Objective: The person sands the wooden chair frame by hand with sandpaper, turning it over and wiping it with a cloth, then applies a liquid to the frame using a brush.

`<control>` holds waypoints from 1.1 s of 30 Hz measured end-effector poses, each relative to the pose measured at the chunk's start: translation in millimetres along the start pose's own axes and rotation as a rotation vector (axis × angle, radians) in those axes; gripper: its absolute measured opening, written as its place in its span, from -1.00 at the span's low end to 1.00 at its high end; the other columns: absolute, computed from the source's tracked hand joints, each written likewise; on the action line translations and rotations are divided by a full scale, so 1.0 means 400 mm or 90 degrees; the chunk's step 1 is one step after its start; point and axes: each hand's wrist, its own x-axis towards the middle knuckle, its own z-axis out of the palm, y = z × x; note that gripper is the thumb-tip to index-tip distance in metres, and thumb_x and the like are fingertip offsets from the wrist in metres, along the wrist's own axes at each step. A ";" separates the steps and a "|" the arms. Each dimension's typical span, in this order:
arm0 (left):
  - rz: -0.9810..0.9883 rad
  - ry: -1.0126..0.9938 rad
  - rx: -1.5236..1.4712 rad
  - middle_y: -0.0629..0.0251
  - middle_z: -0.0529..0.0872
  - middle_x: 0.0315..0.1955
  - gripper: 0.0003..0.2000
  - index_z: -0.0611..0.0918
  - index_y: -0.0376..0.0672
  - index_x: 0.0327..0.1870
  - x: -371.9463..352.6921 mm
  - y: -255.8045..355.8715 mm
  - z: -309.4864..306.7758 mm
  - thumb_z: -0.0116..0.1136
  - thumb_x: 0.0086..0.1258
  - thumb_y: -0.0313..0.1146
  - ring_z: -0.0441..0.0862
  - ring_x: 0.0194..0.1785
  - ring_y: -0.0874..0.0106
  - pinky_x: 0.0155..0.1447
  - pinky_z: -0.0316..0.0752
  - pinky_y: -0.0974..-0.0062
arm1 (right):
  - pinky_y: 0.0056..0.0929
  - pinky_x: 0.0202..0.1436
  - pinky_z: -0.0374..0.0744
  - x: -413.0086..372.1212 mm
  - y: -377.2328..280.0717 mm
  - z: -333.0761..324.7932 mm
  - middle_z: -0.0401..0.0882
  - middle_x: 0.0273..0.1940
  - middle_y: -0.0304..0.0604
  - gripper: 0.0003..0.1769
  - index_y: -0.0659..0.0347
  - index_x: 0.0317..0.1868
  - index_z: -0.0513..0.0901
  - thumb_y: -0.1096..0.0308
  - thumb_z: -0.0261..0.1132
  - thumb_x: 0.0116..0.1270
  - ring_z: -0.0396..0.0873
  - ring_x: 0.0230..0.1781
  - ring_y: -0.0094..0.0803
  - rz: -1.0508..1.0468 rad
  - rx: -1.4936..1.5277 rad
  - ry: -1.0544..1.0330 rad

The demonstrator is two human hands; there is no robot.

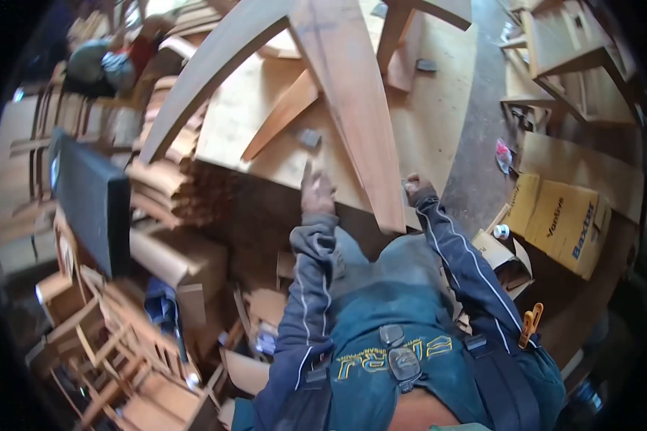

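A large wooden frame with curved, tapering legs (345,108) lies on a pale plywood worktop (438,136). My left hand (318,192) is at the worktop's near edge, index finger stretched out toward a small grey block (309,138) but apart from it. Nothing shows in that hand. Beside the narrow end of the nearest leg is my right hand (415,185), its fingers closed; what they hold, if anything, is too small to make out. A loose tapered wooden piece (284,115) lies under the frame, left of the broad leg.
Another dark block (425,65) sits farther back on the worktop. Stacked wooden parts (162,187) and a dark upright panel (90,205) stand left. Cardboard boxes (559,219) and wooden frames (575,65) occupy the right. A person (111,65) is at the far left.
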 end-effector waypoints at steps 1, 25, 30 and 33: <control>-0.094 0.015 0.015 0.29 0.46 -0.21 -0.49 0.17 -0.08 0.28 0.066 -0.071 -0.052 -0.01 0.30 -0.42 0.43 -0.43 0.54 -0.44 0.39 0.65 | -0.35 -0.12 0.50 0.029 -0.009 0.024 0.58 -0.31 -0.04 -0.75 0.14 -0.21 0.51 0.36 0.16 0.02 0.56 -0.27 -0.21 0.035 -0.001 0.022; -0.412 0.435 0.517 -0.09 0.35 0.01 -0.18 0.19 -0.25 0.16 0.810 -0.473 0.003 0.13 0.02 0.21 0.37 0.03 0.13 0.00 0.36 0.17 | -0.18 0.01 0.44 -0.116 0.062 0.047 0.52 -0.05 0.05 -0.44 0.16 0.08 0.42 -0.05 0.10 0.21 0.48 -0.04 -0.03 0.208 -0.161 -0.095; -0.430 0.508 0.535 -0.10 0.27 0.11 -0.07 0.14 -0.31 0.19 0.795 -0.475 -0.004 0.15 -0.05 0.26 0.28 0.16 0.11 0.12 0.29 0.17 | -0.21 -0.06 0.48 -0.299 0.104 0.002 0.52 -0.10 0.07 -0.41 0.18 0.09 0.41 -0.08 0.09 0.21 0.50 -0.11 -0.04 0.292 -0.127 -0.118; -0.445 0.554 0.555 -0.10 0.22 0.17 0.00 0.12 -0.35 0.22 0.801 -0.474 0.023 0.16 -0.09 0.30 0.23 0.23 0.09 0.19 0.24 0.17 | -0.22 -0.10 0.50 -0.364 0.086 -0.007 0.52 -0.13 0.08 -0.39 0.20 0.09 0.40 -0.10 0.08 0.20 0.51 -0.16 -0.05 0.321 -0.034 -0.105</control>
